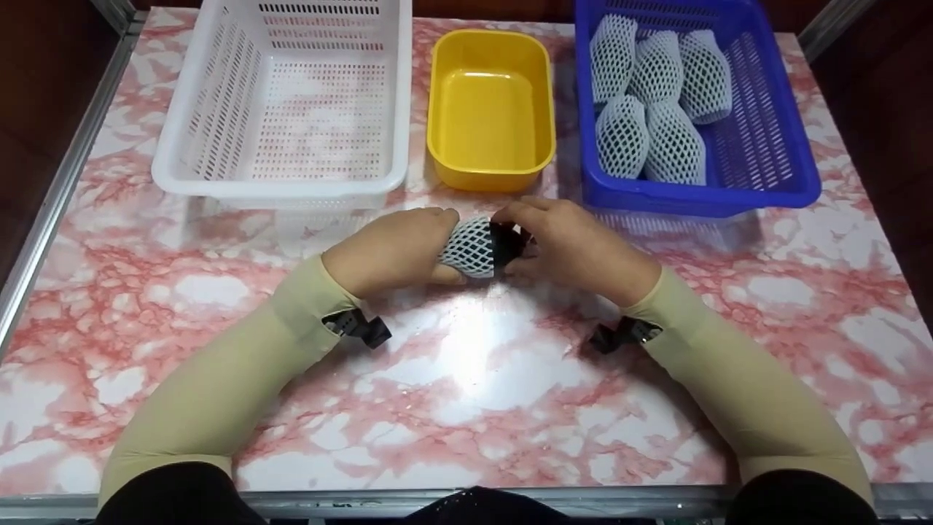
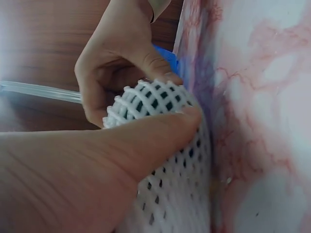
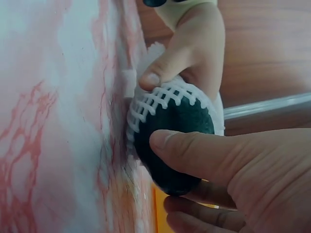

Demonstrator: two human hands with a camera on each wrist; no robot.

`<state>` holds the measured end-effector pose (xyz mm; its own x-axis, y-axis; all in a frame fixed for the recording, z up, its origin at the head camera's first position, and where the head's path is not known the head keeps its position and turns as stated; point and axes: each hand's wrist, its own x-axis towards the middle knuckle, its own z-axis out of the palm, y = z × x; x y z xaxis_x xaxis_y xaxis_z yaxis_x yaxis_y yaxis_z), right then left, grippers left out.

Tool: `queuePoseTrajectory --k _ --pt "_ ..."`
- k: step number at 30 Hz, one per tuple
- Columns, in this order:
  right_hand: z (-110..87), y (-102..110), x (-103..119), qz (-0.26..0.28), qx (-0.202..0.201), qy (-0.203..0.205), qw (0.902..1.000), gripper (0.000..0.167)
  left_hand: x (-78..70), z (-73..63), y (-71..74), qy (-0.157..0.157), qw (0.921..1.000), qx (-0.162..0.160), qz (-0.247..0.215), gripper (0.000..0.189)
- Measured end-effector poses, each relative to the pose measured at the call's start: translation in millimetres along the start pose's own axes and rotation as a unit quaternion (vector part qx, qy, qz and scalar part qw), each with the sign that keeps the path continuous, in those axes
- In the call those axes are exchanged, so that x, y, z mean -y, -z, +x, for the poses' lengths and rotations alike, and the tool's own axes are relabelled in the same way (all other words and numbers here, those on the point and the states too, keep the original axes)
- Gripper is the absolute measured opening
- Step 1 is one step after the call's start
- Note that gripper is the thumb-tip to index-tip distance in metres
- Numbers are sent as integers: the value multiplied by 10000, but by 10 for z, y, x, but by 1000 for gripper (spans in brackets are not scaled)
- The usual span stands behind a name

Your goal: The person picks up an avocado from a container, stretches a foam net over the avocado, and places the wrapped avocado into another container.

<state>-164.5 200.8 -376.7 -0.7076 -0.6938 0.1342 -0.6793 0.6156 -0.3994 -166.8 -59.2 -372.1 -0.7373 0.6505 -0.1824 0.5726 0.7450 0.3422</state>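
A dark green avocado (image 3: 182, 116) is partly inside a white foam net sleeve (image 1: 469, 249), close over the table's middle. My left hand (image 1: 397, 251) grips the sleeved end, its thumb lying along the netting in the left wrist view. On the other side, my right hand (image 1: 579, 248) holds the bare dark end between thumb and fingers. The sleeve's toothed rim circles the avocado, and the right thumb presses on the skin just beyond it in the right wrist view.
Behind the hands stand a white slotted basket (image 1: 280, 188), a yellow bin (image 1: 488, 179) and a blue basket (image 1: 700, 195). Several net-sleeved pieces (image 1: 674, 142) lie in the blue basket. A metal rail (image 1: 350, 503) runs along the front edge of the marbled table (image 1: 466, 430).
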Motion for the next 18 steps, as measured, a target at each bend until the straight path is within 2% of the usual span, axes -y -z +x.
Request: queuePoseTrajectory --k 6,13,15,18 --pt "0 -24 10 -13 -158 121 9998 57 -25 62 -47 68 9993 -139 -347 78" --pt "13 -61 -38 -32 -169 427 9989 53 -35 81 -99 -185 9974 -175 -677 101" --pt "12 -58 -52 16 -136 422 9990 53 -28 67 -77 -166 9973 -147 -707 107" --pt "11 -41 -70 108 -109 382 9992 54 -7 21 -5 42 9989 12 -461 109"
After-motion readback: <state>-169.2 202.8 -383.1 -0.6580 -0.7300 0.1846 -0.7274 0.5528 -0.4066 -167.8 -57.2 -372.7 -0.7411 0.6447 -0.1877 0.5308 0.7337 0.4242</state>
